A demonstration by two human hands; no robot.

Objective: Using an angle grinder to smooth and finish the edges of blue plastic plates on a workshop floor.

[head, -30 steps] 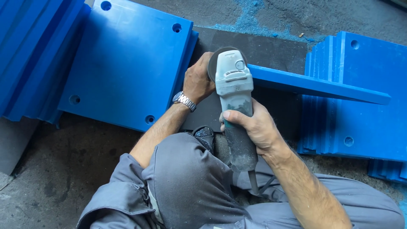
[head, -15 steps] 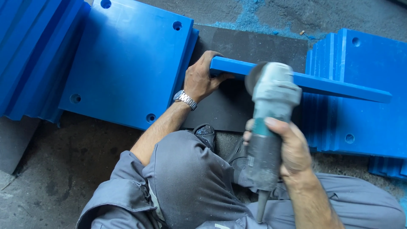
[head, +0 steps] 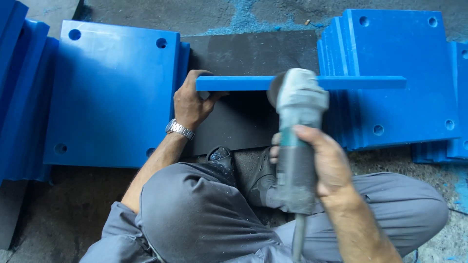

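floor (head: 273, 12): rough grey concrete, dusted with blue shavings
black mat (head: 253, 51): lies flat on it
light: even, soft

One head-worn camera looks steeply down, close over the knees and floor (head: 58, 214).

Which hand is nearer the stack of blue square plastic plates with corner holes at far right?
Right. The right hand grips the grey angle grinder just beside the stack of blue square plastic plates; the left hand holds the far end of the upright blue plastic plate.
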